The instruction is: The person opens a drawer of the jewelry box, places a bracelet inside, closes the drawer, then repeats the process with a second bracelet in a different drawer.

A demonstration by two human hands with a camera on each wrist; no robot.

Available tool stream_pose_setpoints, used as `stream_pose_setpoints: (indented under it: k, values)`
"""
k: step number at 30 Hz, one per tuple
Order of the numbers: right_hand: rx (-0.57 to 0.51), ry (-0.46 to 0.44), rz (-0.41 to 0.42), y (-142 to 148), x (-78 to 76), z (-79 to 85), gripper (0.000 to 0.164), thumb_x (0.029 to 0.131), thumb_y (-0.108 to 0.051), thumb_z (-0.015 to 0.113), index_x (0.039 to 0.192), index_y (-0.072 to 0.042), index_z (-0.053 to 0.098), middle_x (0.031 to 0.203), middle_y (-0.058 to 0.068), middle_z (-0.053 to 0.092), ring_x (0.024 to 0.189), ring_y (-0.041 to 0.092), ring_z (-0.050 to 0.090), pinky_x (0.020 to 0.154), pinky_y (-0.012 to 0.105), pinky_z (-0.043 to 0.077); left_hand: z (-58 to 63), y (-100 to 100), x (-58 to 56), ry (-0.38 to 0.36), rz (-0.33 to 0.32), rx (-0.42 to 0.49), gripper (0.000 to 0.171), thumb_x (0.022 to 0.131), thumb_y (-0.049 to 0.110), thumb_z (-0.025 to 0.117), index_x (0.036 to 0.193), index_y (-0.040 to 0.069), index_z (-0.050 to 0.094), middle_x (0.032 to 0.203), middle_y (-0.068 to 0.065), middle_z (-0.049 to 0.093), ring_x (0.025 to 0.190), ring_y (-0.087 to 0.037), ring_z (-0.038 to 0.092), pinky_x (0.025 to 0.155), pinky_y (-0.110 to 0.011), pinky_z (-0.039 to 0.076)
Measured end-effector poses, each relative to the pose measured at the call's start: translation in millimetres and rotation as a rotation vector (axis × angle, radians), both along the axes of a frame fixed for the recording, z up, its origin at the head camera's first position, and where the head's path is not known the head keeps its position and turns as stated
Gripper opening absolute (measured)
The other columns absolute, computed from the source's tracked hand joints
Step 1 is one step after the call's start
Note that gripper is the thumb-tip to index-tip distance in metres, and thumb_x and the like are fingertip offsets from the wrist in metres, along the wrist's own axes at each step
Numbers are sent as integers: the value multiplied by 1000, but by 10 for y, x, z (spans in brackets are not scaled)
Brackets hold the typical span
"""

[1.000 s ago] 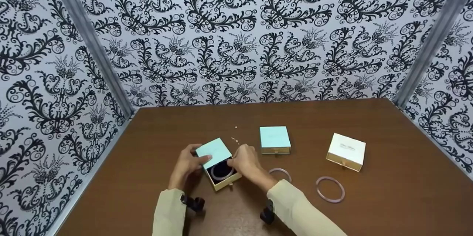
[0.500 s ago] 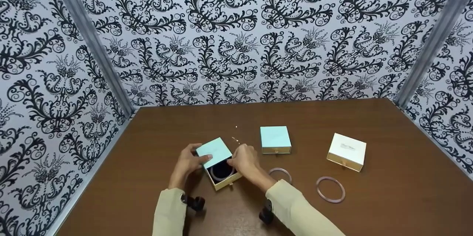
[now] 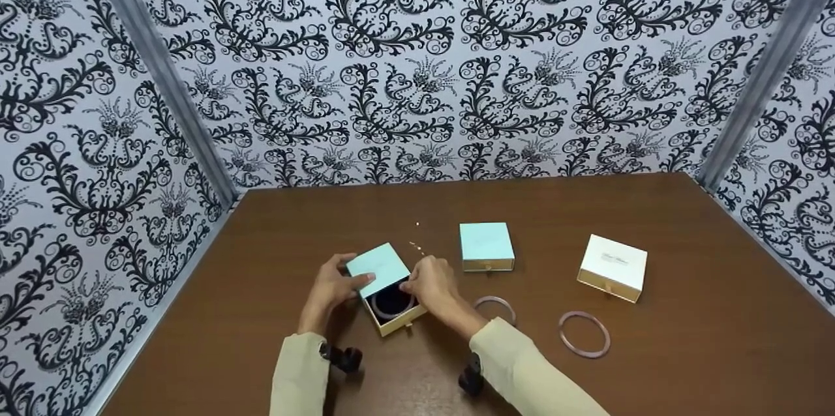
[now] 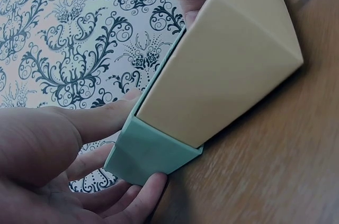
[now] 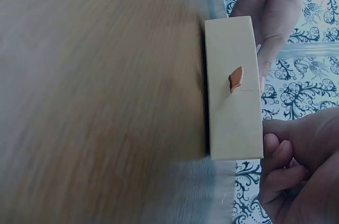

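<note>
A teal slide-out gift box (image 3: 378,270) stands with its cream drawer (image 3: 402,321) pulled partway toward me. My left hand (image 3: 333,284) grips the teal sleeve, thumb on top and fingers along the far side and underneath, as the left wrist view shows. Inside the drawer a pale purple bangle (image 3: 383,316) lies on dark padding. My right hand (image 3: 432,282) reaches over the drawer's right edge, its thumb and curled fingers at the bangle's right side. In the right wrist view the drawer front (image 5: 233,123) carries a small tan pull tab (image 5: 237,78).
Another teal box (image 3: 486,243) sits to the right, and a white box (image 3: 613,263) farther right. One bangle (image 3: 512,309) lies partly behind my right forearm, another (image 3: 607,344) beyond it. A thin gold chain (image 3: 416,246) lies past my right hand. Patterned walls surround the brown table (image 3: 313,220).
My right thumb has shifted very slightly at the drawer, with the bangle barely moving. The left hand and the box stay in place.
</note>
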State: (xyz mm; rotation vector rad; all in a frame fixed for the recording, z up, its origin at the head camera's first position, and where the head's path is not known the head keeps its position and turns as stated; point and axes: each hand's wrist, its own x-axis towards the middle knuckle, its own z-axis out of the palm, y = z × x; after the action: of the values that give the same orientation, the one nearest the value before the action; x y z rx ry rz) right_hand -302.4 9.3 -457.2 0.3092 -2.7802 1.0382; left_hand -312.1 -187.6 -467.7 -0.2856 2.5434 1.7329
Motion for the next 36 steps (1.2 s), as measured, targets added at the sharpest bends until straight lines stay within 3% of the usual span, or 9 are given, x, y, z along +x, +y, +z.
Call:
stream_pose_setpoints:
  k: [9, 14, 18, 22, 26, 32, 36]
  values:
    - [-37, 2, 43, 90, 35, 66, 25, 81, -18, 84, 61, -8, 74, 61, 3, 71, 51, 7, 53, 52, 23, 43, 2, 24, -9, 6, 5, 4, 65, 86, 11, 79, 143, 1, 49, 141, -28, 51, 93, -22, 61, 75, -31, 54]
    - [-108, -19, 67, 134, 78, 102, 20, 83, -18, 82, 66, -8, 77, 65, 2, 72, 50, 5, 52, 50, 21, 42, 22, 30, -6, 15, -1, -5, 65, 87, 12, 79, 143, 1, 49, 142, -27, 50, 91, -22, 60, 74, -30, 53]
    - [-180, -69, 79, 160, 135, 109, 17, 86, -19, 80, 74, -7, 77, 69, 2, 71, 55, 5, 53, 51, 21, 42, 34, 20, 6, 9, -8, -5, 64, 87, 13, 78, 143, 2, 49, 144, -28, 49, 96, -24, 62, 78, -33, 56]
    - [-185, -115, 92, 201, 205, 99, 21, 88, -22, 78, 73, -7, 74, 64, -2, 67, 54, 6, 52, 51, 22, 41, 35, 4, 26, 0, -15, -13, 65, 87, 14, 78, 144, 3, 49, 148, -28, 45, 101, -26, 63, 83, -36, 57]
    - [-170, -181, 113, 255, 280, 89, 27, 90, -25, 75, 70, -8, 73, 55, -5, 58, 45, 6, 47, 44, 21, 38, 27, -3, 35, -1, -22, -15, 66, 88, 15, 78, 145, 2, 48, 151, -28, 42, 104, -28, 63, 84, -38, 57]
    - [-173, -291, 170, 336, 383, 66, 38, 95, -29, 69, 68, -3, 71, 52, 7, 63, 34, 7, 44, 34, 21, 37, 19, -12, 26, 9, -23, -11, 65, 87, 15, 79, 144, 2, 49, 151, -27, 42, 105, -28, 63, 86, -39, 57]
    - [-175, -379, 196, 370, 423, 49, 43, 96, -34, 67, 65, -5, 72, 47, 0, 59, 32, 7, 45, 33, 21, 39, 6, -18, 24, 11, -16, -3, 65, 87, 13, 79, 143, 2, 49, 147, -28, 45, 103, -27, 62, 86, -40, 57]
